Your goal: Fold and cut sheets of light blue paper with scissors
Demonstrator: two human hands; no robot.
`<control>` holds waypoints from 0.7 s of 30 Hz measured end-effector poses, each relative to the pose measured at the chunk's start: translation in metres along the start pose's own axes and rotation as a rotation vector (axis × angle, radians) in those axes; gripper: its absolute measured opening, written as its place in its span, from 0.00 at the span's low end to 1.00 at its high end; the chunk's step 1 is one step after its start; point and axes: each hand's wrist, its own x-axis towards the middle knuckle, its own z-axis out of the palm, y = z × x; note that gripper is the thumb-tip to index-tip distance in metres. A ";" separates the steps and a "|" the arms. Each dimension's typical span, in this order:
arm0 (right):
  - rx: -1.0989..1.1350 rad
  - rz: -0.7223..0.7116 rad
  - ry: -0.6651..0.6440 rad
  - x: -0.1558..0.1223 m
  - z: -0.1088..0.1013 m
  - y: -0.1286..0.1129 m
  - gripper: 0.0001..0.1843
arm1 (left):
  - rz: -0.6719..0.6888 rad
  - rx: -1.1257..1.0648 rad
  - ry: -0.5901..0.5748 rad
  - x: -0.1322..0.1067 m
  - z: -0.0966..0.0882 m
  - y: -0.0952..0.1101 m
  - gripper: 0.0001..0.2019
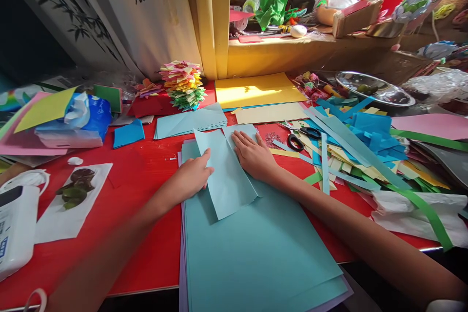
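Observation:
A light blue paper piece [228, 180], folded or torn along a slanting line, lies on a stack of larger light blue sheets [263, 253]. Its left flap is lifted a little and casts a shadow. At the flap's left edge, my left hand [193, 173] grips the paper with fingers bent; part of them is hidden. My right hand [256, 157] lies flat on the right part of the paper, fingers stretched out, pressing it onto the stack. Black-handled scissors [310, 132] lie just beyond my right hand.
Light blue sheets [190, 122], yellow card [259, 90] and a folded-paper ornament [183, 85] stand at the back. Cut paper strips [351, 156] and a metal dish [376, 88] crowd the right. A tissue pack [87, 122] and dark fruit pieces on white paper [75, 187] lie left.

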 end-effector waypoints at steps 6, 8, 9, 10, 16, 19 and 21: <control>0.012 -0.002 0.000 0.000 0.000 -0.001 0.27 | -0.020 -0.028 -0.043 -0.003 0.003 0.002 0.32; 0.020 -0.005 0.002 0.001 0.001 0.001 0.27 | -0.030 -0.020 -0.049 -0.005 0.003 0.003 0.31; 0.028 -0.009 -0.001 0.001 0.001 0.001 0.27 | -0.031 -0.009 -0.044 -0.005 0.003 0.003 0.31; 0.040 -0.014 -0.006 0.001 0.000 0.002 0.27 | -0.026 0.009 -0.033 -0.005 0.003 0.002 0.31; 0.111 -0.046 0.011 -0.004 -0.007 0.003 0.27 | 0.038 0.263 0.145 0.005 0.003 -0.006 0.24; 0.092 -0.074 -0.028 -0.008 -0.007 0.000 0.27 | 0.045 0.313 0.200 0.008 0.000 -0.009 0.23; 0.067 -0.067 -0.044 -0.009 -0.005 -0.003 0.28 | 0.028 0.282 0.183 0.007 -0.004 -0.009 0.24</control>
